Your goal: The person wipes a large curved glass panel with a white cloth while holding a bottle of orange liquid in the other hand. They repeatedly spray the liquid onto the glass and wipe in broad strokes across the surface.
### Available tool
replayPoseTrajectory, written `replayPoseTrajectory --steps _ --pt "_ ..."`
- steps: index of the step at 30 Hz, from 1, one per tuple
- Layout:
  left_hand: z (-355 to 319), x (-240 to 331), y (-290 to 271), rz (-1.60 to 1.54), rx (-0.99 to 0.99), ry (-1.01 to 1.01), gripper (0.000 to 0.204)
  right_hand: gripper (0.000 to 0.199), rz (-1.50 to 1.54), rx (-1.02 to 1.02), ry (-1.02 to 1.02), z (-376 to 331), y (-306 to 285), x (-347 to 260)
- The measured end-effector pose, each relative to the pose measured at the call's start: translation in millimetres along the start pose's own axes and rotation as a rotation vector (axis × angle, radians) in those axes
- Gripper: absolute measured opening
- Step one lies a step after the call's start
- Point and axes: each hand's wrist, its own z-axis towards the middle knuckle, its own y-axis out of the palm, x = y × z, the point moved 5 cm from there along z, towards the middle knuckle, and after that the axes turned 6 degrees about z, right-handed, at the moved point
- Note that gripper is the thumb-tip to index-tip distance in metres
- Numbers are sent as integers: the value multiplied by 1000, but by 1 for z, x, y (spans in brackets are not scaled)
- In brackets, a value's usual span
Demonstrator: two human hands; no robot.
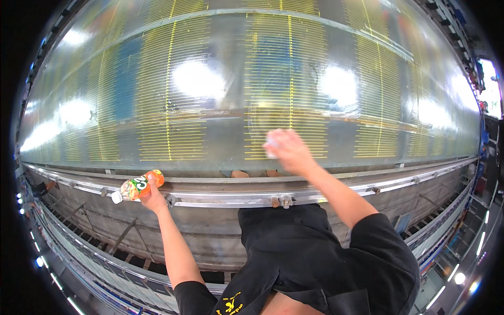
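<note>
My left hand point(152, 193) is wrapped round a plastic drink bottle point(134, 187) with an orange and green label and a white cap. The bottle lies tilted over the metal rail, its cap toward the lower left. Over the near part of a large glossy sheet point(226, 126) printed with yellow ruled lines, my right hand point(289, 149) presses a small white wad point(271, 149), perhaps cloth or tissue. That hand is slightly blurred, and its fingers partly cover the wad. It sits on the yellow lines right of the middle.
A long metal rail point(231, 200) with clamp-like fittings point(281, 201) runs along the sheet's near edge, between it and my body. Brownish pieces point(240, 174) show under that edge. Bright lamp reflections point(199, 80) lie on the sheet. Below the rail is a grey slatted structure point(115, 231).
</note>
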Motion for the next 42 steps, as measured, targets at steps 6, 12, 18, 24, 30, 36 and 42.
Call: replayPoseTrajectory --steps 6,12,18,24,30,36,42 --pt "7 20 31 -42 -18 -6 55 49 -517 559 452 129 -88 216" --pt "0 12 13 23 81 -38 53 37 -177 196 -123 142 40 4" --pt "0 29 26 -52 20 -9 45 38 -392 267 292 118 -73 179" --pt "-1 17 18 1 51 -39 50 48 -425 69 35 127 13 26" --pt "-2 24 21 19 28 -74 57 48 -523 -32 373 31 -48 133" --pt "4 26 30 -3 35 -55 58 41 -423 157 342 224 -17 108" --pt "-6 7 8 23 43 -87 62 49 -251 -214 96 82 -16 41"
